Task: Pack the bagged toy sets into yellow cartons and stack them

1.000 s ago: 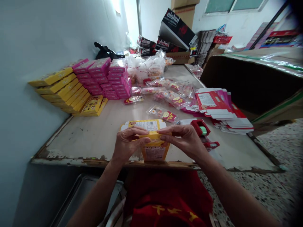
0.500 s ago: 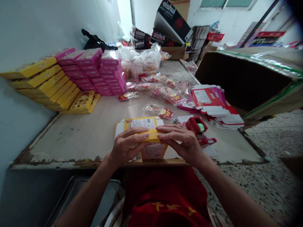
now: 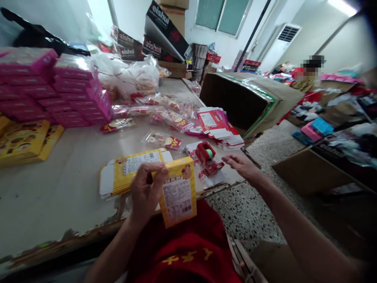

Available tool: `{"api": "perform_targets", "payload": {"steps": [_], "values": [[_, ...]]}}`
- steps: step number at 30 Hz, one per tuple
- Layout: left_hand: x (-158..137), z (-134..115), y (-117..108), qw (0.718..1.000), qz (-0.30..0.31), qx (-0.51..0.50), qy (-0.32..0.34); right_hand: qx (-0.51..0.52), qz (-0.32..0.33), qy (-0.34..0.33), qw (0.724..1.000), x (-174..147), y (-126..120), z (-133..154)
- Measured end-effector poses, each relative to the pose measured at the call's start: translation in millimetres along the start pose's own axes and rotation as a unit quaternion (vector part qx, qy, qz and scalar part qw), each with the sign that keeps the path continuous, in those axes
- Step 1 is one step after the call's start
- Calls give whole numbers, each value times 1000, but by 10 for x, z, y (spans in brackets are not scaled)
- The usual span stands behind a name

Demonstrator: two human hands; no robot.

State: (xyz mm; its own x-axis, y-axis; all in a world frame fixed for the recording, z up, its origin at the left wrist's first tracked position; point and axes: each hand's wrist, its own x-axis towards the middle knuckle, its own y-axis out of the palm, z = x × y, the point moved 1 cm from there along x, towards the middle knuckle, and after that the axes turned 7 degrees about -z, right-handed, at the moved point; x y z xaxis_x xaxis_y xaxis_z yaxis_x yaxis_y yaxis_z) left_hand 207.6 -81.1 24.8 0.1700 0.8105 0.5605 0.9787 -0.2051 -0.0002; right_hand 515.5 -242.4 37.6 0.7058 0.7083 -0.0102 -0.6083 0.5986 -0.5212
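My left hand grips a yellow printed carton by its upper left edge, thumb in front. The carton stands upright, its label side toward me, just over the table's front edge. Behind it lies a short stack of flat yellow cartons with white flaps. On the right, my right hand is beside a red tape dispenser holding a pale green roll. Its fingertips are drawn together near the dispenser's cutting end; anything between them is too small to make out.
Pink boxes are piled at the left, with yellow boxes before them. Clear packets lie mid-table. Flat red and pink cartons sit near a big open cardboard box. A person is far off at right.
My right hand has left the yellow carton and moved right to the tape dispenser. My left hand now holds the carton alone, raised and turned slightly. The view has swung right.
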Motion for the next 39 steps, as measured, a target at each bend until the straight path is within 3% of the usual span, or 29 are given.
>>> {"api": "perform_targets", "payload": {"steps": [3,7,11,13,15,19,24,28,31,35,39], "values": [[-253,-34,64,993,77,11,-90,18,71,20,997,15,111,-97],[-556,22,139,975,113,5,-192,82,73,36,993,59,268,8],[-621,-43,211,964,141,7,-224,94,-5,28,995,-28,269,51],[-600,-88,256,955,153,0,-253,97,-78,8,992,-198,247,32],[-574,-108,317,946,165,-12,-280,136,-107,30,985,-406,248,-20],[-554,-75,475,931,203,-34,-300,242,-59,133,959,-630,346,-202],[-589,-49,628,921,221,-47,-317,220,-52,104,969,-422,421,-453],[-591,-71,720,914,251,-65,-311,181,-68,73,978,-409,234,-543],[-594,-56,822,893,292,-90,-330,179,7,23,984,-578,28,-396],[-633,-24,958,877,313,-112,-348,183,235,-101,949,-733,-82,26],[-671,-41,993,891,301,-97,-326,103,311,-199,924,-659,-26,352]]}}
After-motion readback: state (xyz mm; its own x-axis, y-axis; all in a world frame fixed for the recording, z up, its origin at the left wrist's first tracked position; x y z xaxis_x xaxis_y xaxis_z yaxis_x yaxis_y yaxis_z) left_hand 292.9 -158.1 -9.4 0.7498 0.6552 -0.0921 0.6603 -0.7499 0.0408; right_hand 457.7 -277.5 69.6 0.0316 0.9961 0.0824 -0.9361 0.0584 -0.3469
